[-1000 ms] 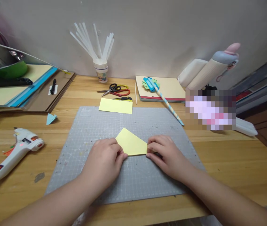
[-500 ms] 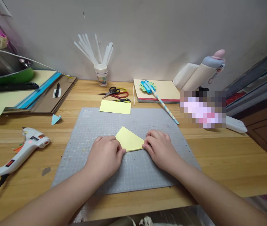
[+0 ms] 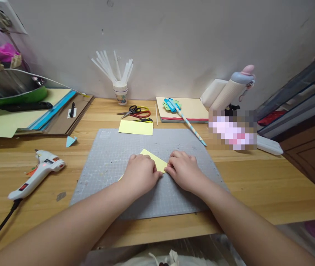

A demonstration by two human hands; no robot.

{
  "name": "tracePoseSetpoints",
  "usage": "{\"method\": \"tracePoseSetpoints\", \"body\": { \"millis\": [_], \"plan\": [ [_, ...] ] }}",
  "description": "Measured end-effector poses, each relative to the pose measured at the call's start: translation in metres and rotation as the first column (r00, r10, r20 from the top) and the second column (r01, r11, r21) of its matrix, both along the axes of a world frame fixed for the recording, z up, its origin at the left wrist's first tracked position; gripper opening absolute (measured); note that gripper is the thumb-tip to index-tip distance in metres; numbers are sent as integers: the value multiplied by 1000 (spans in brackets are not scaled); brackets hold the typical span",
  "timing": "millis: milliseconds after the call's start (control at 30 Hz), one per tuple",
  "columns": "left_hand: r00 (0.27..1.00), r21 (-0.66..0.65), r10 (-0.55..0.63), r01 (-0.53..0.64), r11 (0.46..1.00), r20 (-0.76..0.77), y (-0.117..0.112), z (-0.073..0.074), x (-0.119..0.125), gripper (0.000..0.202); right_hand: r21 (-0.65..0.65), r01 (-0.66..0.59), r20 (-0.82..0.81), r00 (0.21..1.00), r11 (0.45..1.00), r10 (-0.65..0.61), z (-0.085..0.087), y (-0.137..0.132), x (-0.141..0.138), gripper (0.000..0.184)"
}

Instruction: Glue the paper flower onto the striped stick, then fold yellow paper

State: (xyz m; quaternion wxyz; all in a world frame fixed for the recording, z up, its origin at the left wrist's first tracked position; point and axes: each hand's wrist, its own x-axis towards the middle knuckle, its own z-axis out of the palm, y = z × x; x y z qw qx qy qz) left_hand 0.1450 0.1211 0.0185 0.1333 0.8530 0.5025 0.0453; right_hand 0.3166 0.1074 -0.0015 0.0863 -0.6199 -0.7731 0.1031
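A folded piece of yellow paper [image 3: 156, 161] lies on the grey cutting mat [image 3: 104, 155], largely covered by my hands. My left hand [image 3: 142, 173] is closed over its left part, thumb pressed at the near edge; a sliver of yellow shows left of the wrist. At the paper's right corner, my right hand [image 3: 183, 170] pinches with bent fingers. The two thumbs are close together. Beyond them, a yellow paper strip [image 3: 135, 128] rests at the mat's far edge, beside a craft knife [image 3: 145, 120].
Scissors [image 3: 133, 111] and a paper cup [image 3: 121, 94] of white sticks stand farther back. A white glue gun [image 3: 37, 173] with a black cord lies left. A striped stick with a paper flower [image 3: 186, 122] leans on a pad [image 3: 196, 105]. A bottle [image 3: 229, 90] stands right.
My left hand has slid right along the paper's near edge towards my right hand, covering more of it. My right hand still pinches the right corner. The camera view has shifted slightly.
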Motion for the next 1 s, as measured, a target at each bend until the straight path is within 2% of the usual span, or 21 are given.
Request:
{"method": "tracePoseSetpoints", "body": {
  "millis": [167, 300, 500, 700, 1000],
  "plan": [
    [998, 98, -51, 55, 994, -35, -13, -3, 8, 24, 18, 3, -70, 998, 1000, -2, -3, -2, 3, 15],
    [995, 109, -80, 85, 990, -51, -19, -7, 5, 24, 26, -43, -168, 985, 999, 46, -6, -3, 11, 14],
    [1000, 78, 10, -11, 997, 4, -13, -6, 2, 25, 14, -95, -282, 955, 995, 95, -7, -3, 20, 8],
    [999, 34, 30, -30, 999, 14, -8, -4, 4, 24, -1, -101, -341, 935, 995, 94, -3, -4, 23, 5],
    [999, -17, 33, -33, 999, -19, -2, -2, 5, 23, -23, 45, -308, 950, 999, -50, -11, 0, 15, 11]
  ]
}}
